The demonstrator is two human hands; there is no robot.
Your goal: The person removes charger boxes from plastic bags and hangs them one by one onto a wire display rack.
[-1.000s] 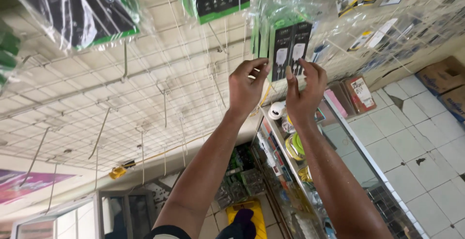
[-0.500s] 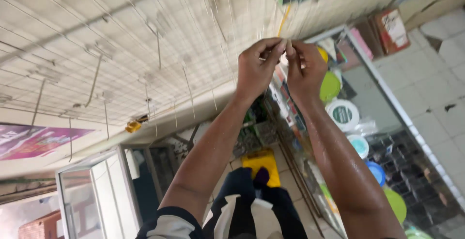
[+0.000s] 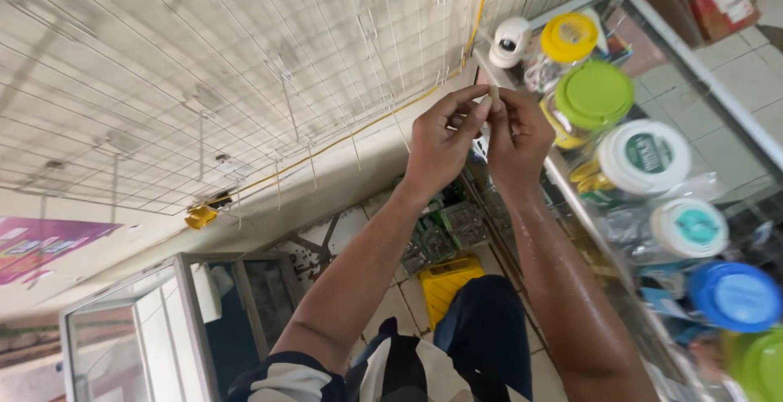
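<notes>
Holding both hands together in front of me, I pinch a small pale stick point(image 3: 494, 94) between their fingertips. My left hand point(image 3: 440, 145) closes its thumb and forefinger on the stick from one side, and my right hand point(image 3: 515, 143) closes on it from the other, so the two hands touch at the tips. The stick stands nearly upright, its top end poking out above the fingers; I cannot tell what it is made of. Behind the hands a white wire grid point(image 3: 245, 76) fills most of the view, with a thin yellow cord point(image 3: 359, 129) running along its edge. To the right of my right hand is a glass shelf point(image 3: 652, 35) lined with jars: a yellow lid point(image 3: 569, 37), a green lid point(image 3: 594, 94), a white lid point(image 3: 644, 156) and a blue lid point(image 3: 736, 296). A small white camera point(image 3: 510, 40) sits near the yellow lid. Under my arms a yellow crate point(image 3: 450, 281) rests on the tiled floor point(image 3: 342, 231).
</notes>
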